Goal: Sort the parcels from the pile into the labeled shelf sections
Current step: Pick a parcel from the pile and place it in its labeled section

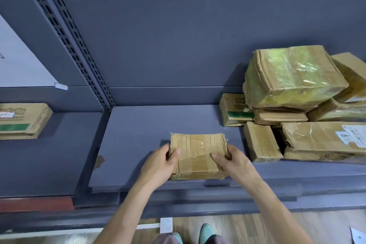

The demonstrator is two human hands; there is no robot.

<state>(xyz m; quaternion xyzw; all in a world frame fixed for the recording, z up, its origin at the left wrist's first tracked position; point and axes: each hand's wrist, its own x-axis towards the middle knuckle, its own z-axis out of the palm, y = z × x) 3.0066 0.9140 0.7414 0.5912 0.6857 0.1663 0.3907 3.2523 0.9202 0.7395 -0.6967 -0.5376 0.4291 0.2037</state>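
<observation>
While the person stands at the shelf, both bare hands are on one small taped cardboard parcel (198,156). The left grip (158,162) holds its left edge, thumb on top, fingers curled round the side. The right grip (231,161) holds the right edge the same way. The parcel sits between the two grips, near the front lip of the grey shelf board (138,134); can't tell if it rests fully on the board or is slightly lifted. The pile starts just right of the right grip, not touching it. The nearest piece is a small plain box (261,141), and beside that is a long box with a white label (324,138). Further back there's a green-banded box (235,113), and on top a tilted box wrapped in yellowish film (293,77). Well left of the left grip, past the slotted upright (75,45), the neighbouring section holds one flat carton (21,121). A white sheet (19,61) is on the back panel above it. Below the grips: wood floor (257,228), white power strip (166,225), teal shoes (206,233).
</observation>
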